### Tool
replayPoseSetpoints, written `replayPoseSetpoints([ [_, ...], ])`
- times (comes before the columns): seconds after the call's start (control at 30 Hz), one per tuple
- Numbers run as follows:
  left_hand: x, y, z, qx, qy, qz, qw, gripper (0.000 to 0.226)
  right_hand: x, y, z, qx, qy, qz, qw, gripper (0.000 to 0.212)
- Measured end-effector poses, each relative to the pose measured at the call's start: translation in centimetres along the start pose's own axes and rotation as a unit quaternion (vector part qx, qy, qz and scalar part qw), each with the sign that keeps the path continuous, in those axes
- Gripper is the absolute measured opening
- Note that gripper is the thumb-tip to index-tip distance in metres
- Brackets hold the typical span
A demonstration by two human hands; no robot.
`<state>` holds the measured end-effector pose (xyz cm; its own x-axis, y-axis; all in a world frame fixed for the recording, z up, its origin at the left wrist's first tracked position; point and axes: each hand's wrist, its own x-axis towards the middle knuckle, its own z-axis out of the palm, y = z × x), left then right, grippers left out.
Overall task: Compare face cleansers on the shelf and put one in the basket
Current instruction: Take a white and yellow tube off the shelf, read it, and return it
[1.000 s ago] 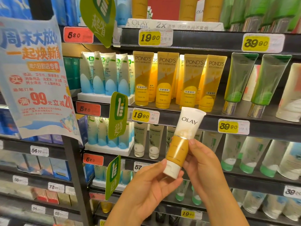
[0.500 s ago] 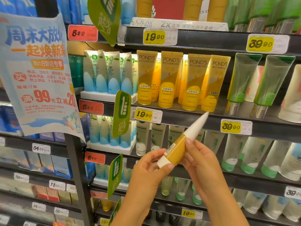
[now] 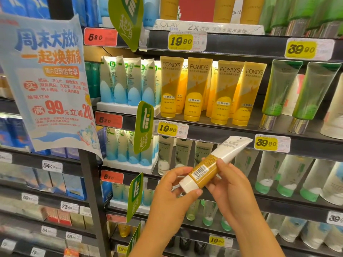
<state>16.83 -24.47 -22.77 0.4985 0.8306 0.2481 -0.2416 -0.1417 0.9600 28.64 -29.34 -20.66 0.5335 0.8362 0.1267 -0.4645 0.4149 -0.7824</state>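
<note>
A: Shelves (image 3: 219, 135), dark, several tiers, stocked with cleansers. What stood on the lit tier?

B: Item one: yellow Pond's tubes (image 3: 199, 89), upright on their caps, yellow 19.90 tag (image 3: 167, 128) below. Item two: blue-white tubes (image 3: 128, 84) in a white tray, to their left. Item three: green tubes (image 3: 278, 93) with silver caps, to their right. Blue poster (image 3: 50, 80) hung at far left.

A: And the tube in question?

B: Tube (image 3: 213, 164), white and mustard, off the shelf, held in front of the lower tiers. It lay tilted, cap low-left, crimped end high-right, barcode side facing the camera.

A: Grip?

B: Left hand (image 3: 170, 197): thumb and fingertips closed on the white cap end. Right hand (image 3: 232, 184): fingers wrapped around the mustard middle, thumb on top. Both hands had it firmly. Basket: not in view.
</note>
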Motion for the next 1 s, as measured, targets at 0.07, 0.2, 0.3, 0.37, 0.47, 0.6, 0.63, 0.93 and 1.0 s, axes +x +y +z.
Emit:
replayPoseSetpoints([
  [0.07, -0.1, 0.1, -0.1, 0.003, 0.003, -0.004, 1.0, 0.043, -0.1, 0.0, 0.0, -0.007, 0.0, 0.002, 1.0, 0.02],
  [0.2, -0.3, 0.2, -0.4, -0.034, 0.002, -0.062, 0.998, 0.036, -0.4, -0.3, 0.1, -0.011, 0.005, 0.0, 1.0, 0.023],
  [0.3, -0.5, 0.4, -0.7, -0.119, -0.016, -0.122, 0.985, 0.038, -0.7, -0.4, 0.0, -0.025, 0.0, 0.008, 1.0, 0.025],
  [0.37, -0.7, 0.7, -0.9, -0.208, -0.04, -0.16, 0.964, 0.045, -0.9, -0.6, 0.2, -0.03, -0.013, 0.013, 0.999, 0.027],
  [0.47, -1.0, 1.2, -1.4, -0.317, -0.075, -0.219, 0.92, 0.036, -1.2, -0.8, 0.6, -0.035, -0.027, 0.018, 0.999, 0.037],
  [0.6, -1.5, 1.6, -1.8, -0.354, -0.11, -0.238, 0.898, 0.018, -1.4, -0.5, 1.1, -0.032, -0.019, 0.022, 0.999, 0.041],
  [0.63, -1.6, 1.8, -1.8, -0.358, -0.111, -0.241, 0.895, 0.017, -1.4, -0.4, 1.3, -0.03, -0.012, 0.025, 0.999, 0.04],
  [0.93, -2.2, 2.6, -3.0, -0.386, -0.13, -0.259, 0.876, 0.019, -2.3, 0.6, 2.4, -0.024, 0.034, 0.062, 0.997, 0.044],
  [1.0, -2.4, 2.6, -3.4, -0.39, -0.139, -0.262, 0.872, 0.02, -2.5, 0.8, 2.6, -0.024, 0.037, 0.063, 0.997, 0.042],
])
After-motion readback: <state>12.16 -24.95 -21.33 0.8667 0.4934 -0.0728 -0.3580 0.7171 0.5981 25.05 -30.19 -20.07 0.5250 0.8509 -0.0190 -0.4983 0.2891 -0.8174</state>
